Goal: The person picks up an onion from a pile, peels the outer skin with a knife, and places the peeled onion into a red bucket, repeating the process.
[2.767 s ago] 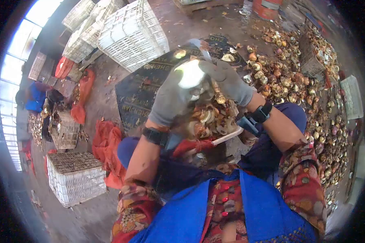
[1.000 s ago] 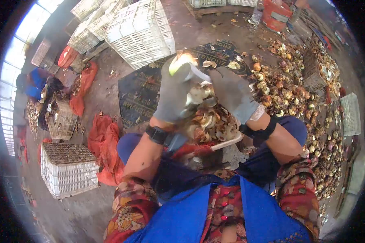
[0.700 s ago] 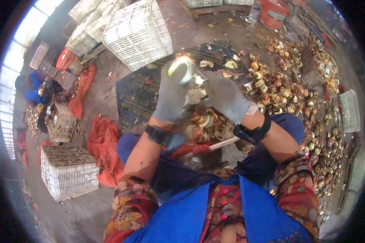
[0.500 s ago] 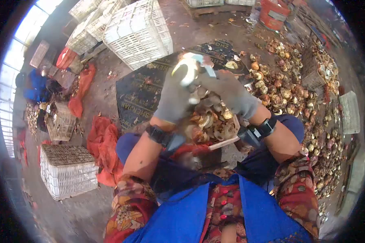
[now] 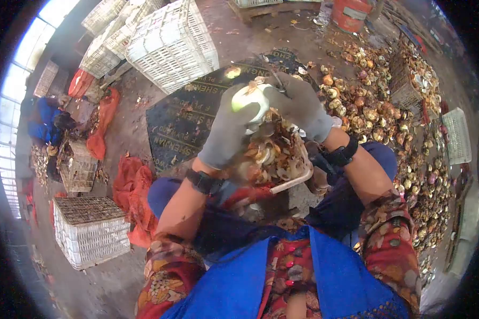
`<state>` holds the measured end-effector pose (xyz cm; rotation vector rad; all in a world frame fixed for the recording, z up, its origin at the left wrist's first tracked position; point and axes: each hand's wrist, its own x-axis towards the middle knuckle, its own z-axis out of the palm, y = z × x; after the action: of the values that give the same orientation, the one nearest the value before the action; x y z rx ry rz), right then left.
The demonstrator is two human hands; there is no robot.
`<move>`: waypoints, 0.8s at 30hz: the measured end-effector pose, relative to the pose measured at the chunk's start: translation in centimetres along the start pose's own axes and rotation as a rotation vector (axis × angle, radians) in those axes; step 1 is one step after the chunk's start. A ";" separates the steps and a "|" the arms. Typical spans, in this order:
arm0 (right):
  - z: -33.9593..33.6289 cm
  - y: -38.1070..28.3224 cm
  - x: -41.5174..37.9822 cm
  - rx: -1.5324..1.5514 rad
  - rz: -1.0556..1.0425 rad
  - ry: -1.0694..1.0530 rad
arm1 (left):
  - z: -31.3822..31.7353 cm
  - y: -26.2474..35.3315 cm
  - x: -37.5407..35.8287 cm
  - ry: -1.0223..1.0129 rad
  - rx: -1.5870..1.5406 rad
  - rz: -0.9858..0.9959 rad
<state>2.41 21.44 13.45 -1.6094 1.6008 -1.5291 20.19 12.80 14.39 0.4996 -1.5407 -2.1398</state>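
My left hand (image 5: 226, 125), in a grey glove, is closed round a pale, mostly peeled onion (image 5: 250, 101) with a brown tuft at its top. Against the onion's right side is my right hand (image 5: 300, 103), also gloved, its fingers curled round what looks like a small knife (image 5: 275, 78); only a thin dark edge of it shows. Below both hands, between my knees, a tub with a pale rim (image 5: 292, 182) holds onion skins (image 5: 269, 154). A piece of onion (image 5: 232, 72) lies beyond my left hand on a dark printed plywood board (image 5: 170, 125).
Unpeeled onions (image 5: 375, 122) spread over the floor at right, beside a crate of peelings (image 5: 404, 95). White crates (image 5: 173, 48) stand at far left, another crate (image 5: 93, 239) nearer. Red mesh sacks (image 5: 133, 186) lie by my left knee. A red bucket (image 5: 351, 15) stands far right.
The onion has turned in my left hand, with its tufted end now upward. My right hand has shifted slightly, and the pale blade-like strip seen before now shows as a thin dark edge.
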 end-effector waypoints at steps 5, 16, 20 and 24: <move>-1.0 -0.3 0.1 0.357 0.246 -0.054 | -1.5 -1.1 0.7 -0.103 -0.124 0.064; -0.7 -1.9 0.0 0.286 0.181 -0.017 | -0.6 1.1 0.2 -0.109 -0.118 -0.042; -1.1 -1.2 0.8 0.244 0.055 0.125 | -1.3 0.5 0.6 -0.079 -0.046 0.042; -4.0 2.2 1.7 0.845 0.437 0.053 | -1.7 0.4 0.9 -0.107 0.285 0.214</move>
<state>-2.46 20.95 13.51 -0.7106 0.9931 -1.6631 20.36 10.84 14.27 0.2988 -1.8806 -1.8227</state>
